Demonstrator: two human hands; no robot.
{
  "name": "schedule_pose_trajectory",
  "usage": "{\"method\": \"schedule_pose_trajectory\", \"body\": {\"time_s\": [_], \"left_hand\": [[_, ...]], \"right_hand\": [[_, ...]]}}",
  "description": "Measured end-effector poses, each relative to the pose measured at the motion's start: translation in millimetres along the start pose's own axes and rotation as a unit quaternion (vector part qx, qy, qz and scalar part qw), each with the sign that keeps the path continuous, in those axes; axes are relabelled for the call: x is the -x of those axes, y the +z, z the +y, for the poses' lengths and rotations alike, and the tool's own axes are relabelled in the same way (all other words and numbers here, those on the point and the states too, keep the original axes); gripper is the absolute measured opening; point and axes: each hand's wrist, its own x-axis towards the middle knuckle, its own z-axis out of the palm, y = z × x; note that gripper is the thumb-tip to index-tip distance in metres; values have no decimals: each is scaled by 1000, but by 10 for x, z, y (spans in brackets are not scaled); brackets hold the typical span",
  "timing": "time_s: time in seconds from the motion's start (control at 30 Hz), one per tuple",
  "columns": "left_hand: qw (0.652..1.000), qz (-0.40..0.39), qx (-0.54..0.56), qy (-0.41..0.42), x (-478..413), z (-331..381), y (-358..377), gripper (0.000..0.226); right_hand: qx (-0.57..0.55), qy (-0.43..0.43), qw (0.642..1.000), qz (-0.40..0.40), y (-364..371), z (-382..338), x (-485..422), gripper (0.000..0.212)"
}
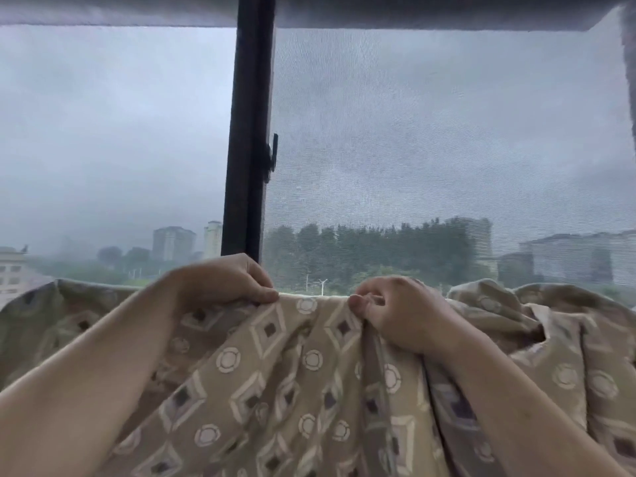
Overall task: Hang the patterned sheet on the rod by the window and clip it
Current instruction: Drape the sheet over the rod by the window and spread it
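Note:
The patterned sheet (285,380) is beige with white circles and diamond shapes, and it fills the lower part of the view, draped across in front of the window. My left hand (230,280) pinches its top edge left of centre. My right hand (395,311) grips the same edge a short way to the right, bunching folds beneath it. Between the two hands the top edge runs taut and level. The rod is hidden under the cloth. No clip is in sight.
A dark vertical window frame (251,132) with a latch (272,160) stands straight ahead. A mesh screen (447,149) covers the right pane. More bunched sheet (537,304) rises at the right. Buildings and trees lie outside.

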Motion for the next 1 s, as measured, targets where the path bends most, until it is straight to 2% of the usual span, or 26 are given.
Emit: {"method": "schedule_pose_trajectory", "body": {"time_s": [0.17, 0.27, 0.33, 0.4, 0.47, 0.53, 0.57, 0.6, 0.67, 0.7, 0.73, 0.8, 0.83, 0.9, 0.93, 1.0], "left_hand": [[995, 100, 9, -26, -100, 76, 84, 21], [988, 150, 20, 4, -86, 149, 63, 17], [981, 192, -19, 32, -139, 210, 6, 16], [961, 264, -73, 47, -272, 257, -89, 18], [915, 358, -186, 26, -410, 225, -159, 13], [870, 398, -290, -14, -450, 105, -188, 12], [872, 370, -317, -43, -479, -5, -179, 13], [892, 295, -335, -75, -494, -96, -155, 13], [930, 44, -337, -142, -543, -241, -132, 19], [930, -50, -321, -171, -525, -254, -136, 23], [932, -99, -295, -184, -495, -250, -162, 25], [958, -102, -224, -146, -476, -261, -244, 22], [967, -113, -185, -133, -453, -262, -272, 18], [972, -150, -119, -133, -392, -271, -306, 21], [973, -165, -90, -138, -367, -293, -315, 25], [977, -167, -56, -123, -338, -331, -338, 25]], "right_hand": [[-43, 17, 999, -5, -33, 54, -56, 43], [-60, 13, 998, -10, -84, 79, -46, 45], [-71, -2, 997, -8, -118, 75, -22, 42], [-72, -15, 997, -4, -134, 57, 9, 43], [-68, -21, 997, 0, -157, 22, 41, 44], [-63, -23, 998, 2, -176, -11, 73, 40], [-58, -22, 998, -3, -182, -20, 84, 40], [-46, -17, 999, -12, -187, -27, 90, 45], [-5, 6, 999, -31, -170, -41, 82, 57], [13, 24, 999, -41, -156, -53, 62, 58], [26, 43, 998, -48, -146, -82, 32, 57], [43, 71, 996, -27, -104, -206, -52, 50], [55, 66, 996, 11, -58, -310, -104, 44], [57, 12, 995, 81, 72, -644, -195, 33], [33, -14, 997, 72, 157, -836, -240, 30], [19, -24, 1000, -3, 345, -1166, -316, 41]]}}
